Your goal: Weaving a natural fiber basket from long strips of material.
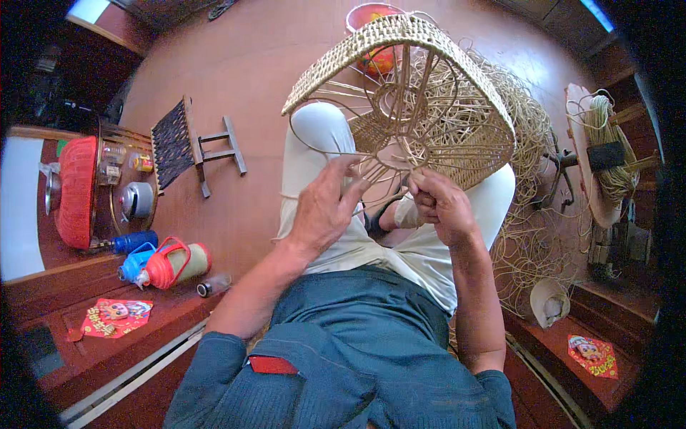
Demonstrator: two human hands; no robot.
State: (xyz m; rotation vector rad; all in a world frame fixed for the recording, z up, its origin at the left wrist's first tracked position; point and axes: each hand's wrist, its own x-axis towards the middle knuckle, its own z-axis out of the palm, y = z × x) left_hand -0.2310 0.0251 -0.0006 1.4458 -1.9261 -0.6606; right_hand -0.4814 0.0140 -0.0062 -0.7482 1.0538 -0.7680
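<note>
A half-woven basket-like piece (400, 32) leans over my knees. It has a thin brown rod frame with loops and spokes, a pale plaited band along its top edge, and a woven side at right. My left hand (325, 204) is at the frame's lower left, thumb and fingers apart beside the spokes; it is slightly blurred. Close by on the right, my right hand (444, 204) is closed in a pinch on a thin strand of straw cord (406, 180) at the lower spokes. The strand's ends are hard to make out among the rods.
Loose straw cord (518, 121) lies heaped along the right floor. A coil of cord (613, 146) rests on a bench at far right. To the left stand a folding stool (175, 146), a red thermos (175, 264) and a low rack with a kettle (137, 200). A red basin (371, 14) sits behind the frame.
</note>
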